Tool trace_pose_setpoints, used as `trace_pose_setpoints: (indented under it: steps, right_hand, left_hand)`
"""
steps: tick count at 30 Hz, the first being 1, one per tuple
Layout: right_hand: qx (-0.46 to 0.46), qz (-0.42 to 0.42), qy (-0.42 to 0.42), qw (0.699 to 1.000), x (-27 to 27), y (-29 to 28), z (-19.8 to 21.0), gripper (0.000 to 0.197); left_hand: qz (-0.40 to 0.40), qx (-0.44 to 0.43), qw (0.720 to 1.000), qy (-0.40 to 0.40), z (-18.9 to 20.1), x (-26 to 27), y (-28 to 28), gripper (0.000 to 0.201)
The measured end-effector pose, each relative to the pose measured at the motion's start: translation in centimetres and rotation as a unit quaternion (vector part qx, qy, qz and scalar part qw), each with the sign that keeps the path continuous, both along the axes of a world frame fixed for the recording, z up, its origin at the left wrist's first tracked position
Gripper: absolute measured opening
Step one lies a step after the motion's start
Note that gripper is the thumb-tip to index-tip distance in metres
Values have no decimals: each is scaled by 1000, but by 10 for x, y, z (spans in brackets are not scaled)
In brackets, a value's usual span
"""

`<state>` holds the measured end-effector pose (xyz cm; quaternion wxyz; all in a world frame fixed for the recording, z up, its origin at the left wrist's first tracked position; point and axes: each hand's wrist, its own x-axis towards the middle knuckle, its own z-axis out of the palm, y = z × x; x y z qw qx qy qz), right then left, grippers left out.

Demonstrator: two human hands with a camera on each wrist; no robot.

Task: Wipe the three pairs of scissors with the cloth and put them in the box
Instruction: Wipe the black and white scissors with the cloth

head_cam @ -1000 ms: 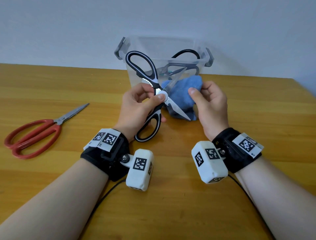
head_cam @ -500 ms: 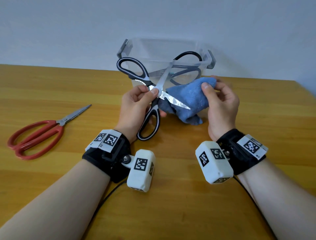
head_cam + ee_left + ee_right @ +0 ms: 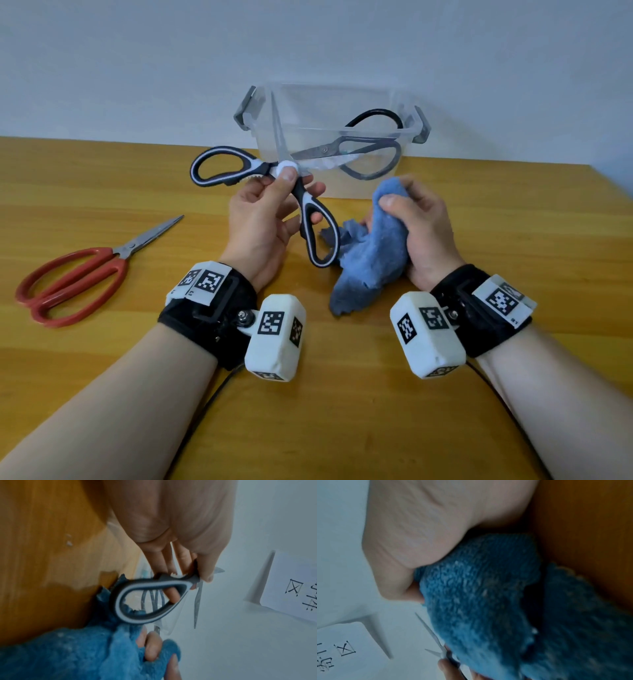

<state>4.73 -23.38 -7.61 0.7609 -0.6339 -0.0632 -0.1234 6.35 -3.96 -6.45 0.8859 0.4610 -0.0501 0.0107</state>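
Two sharp blades stand wide open as our left hand (image 3: 263, 219) pinches the black-and-white scissors (image 3: 274, 192) in front of the box (image 3: 337, 102). Our right hand (image 3: 418, 226) squeezes the blue cloth (image 3: 370, 260) beside them. A slip could cut our fingers.

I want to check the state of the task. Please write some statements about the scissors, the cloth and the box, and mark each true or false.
1. The left hand holds the black-and-white scissors. True.
2. The red scissors lie in the box. False: they lie on the table.
3. The right hand grips the blue cloth. True.
4. The box holds no scissors. False: one grey-handled pair lies inside.
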Motion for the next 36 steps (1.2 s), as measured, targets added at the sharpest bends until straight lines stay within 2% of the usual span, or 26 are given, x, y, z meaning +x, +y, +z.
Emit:
trace_pose_setpoints:
  steps: [4, 8, 10, 15, 18, 23, 25, 27, 31, 36]
  right_hand:
    - [-28, 35, -12, 999, -4, 4, 2, 14]
    - [-31, 35, -5, 999, -5, 4, 2, 8]
    - [-29, 25, -4, 999, -5, 5, 2, 7]
    - [-17, -11, 1, 1000, -1, 4, 1, 7]
    - [-5, -12, 9, 1000, 1, 4, -1, 16]
    - [21, -10, 4, 1000, -1, 5, 2, 26]
    - [-26, -53, -15, 998, -1, 4, 1, 31]
    - [-115, -83, -38, 989, -1, 5, -1, 31]
    - [-289, -90, -85, 949, 0, 13, -2, 33]
    - [-378, -102, -127, 911, -1, 18, -2, 34]
  left_hand:
    - [-59, 34, 998, -11, -2, -1, -2, 8]
    - [-101, 52, 993, -6, -3, -3, -2, 25]
    - [-104, 55, 993, -2, -2, -4, -2, 26]
    - [-108, 70, 992, 12, -2, -6, -4, 14]
    - [-117, 78, 990, 21, -2, -7, -4, 19]
    - [-56, 81, 995, 32, -5, -4, -6, 13]
    - [-25, 88, 995, 33, -7, -1, -6, 14]
    - [-12, 103, 994, 24, -9, 0, -7, 17]
    - [-11, 140, 990, 2, -12, -1, -8, 25]
    - [5, 159, 987, 10, -12, 1, -8, 26]
